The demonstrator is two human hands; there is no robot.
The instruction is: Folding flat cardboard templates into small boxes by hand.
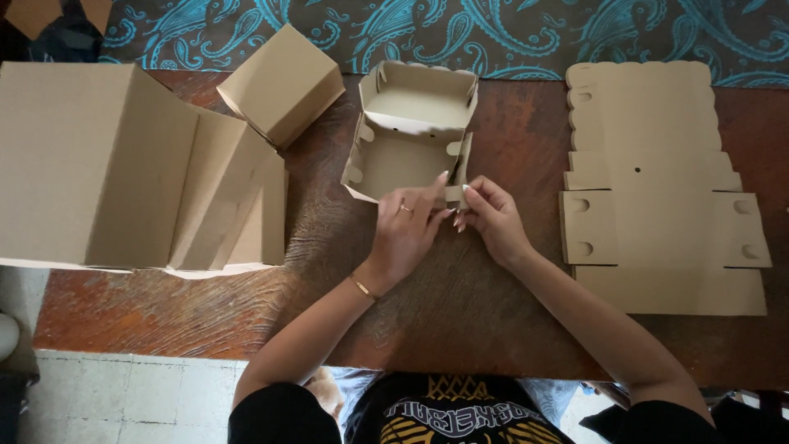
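Through the head camera I see the wooden table (460,321) filling most of the view, with a blue paisley cloth (526,33) along its far edge. On my left a large folded cardboard carton (123,164) lies on the table, panels splayed, and just beyond it sits a smaller closed cardboard box (281,82), tilted. To my right a stack of flat die-cut box blanks (657,189) lies unfolded, well apart from my hands. In the middle is the half-assembled cardboard box (411,131), its lid section standing open at the far side and its tray nearer me, side walls partly raised. My left hand (407,230) rests on the near front wall of that tray, fingers curled loosely over the edge with the forefinger stretched up along the cardboard. My right hand (491,215) pinches the near right corner flap (457,177) between thumb and fingertips, nearly closed on the thin card. By my judgement the corner is being locked. To do it well I would hold the front wall square with the left hand, bend the flap cleanly on its crease, and steer its tab straight into the slot, not at an angle. Pressure should stay light, since thin card buckles or tears at the notches if forced. Whether the tab is seated I cannot tell; my fingers cover the joint.
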